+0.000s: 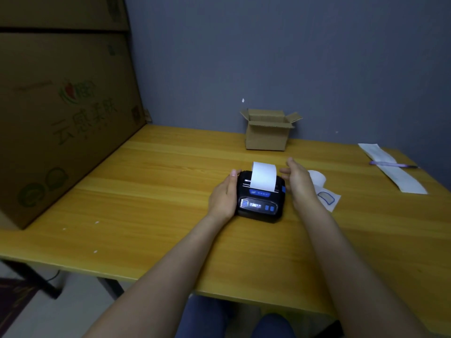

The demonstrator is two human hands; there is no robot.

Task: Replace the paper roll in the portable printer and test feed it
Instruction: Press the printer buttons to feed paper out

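Hands [223,196], two, flanking one printer [260,196]; one paper strip [264,176].

My forearms are bare right up to the frame's edge, no sleeves, no watch or rings on my left hand [223,196] or right hand [299,180]. Down below, blue trousers [202,318] cover my knees.
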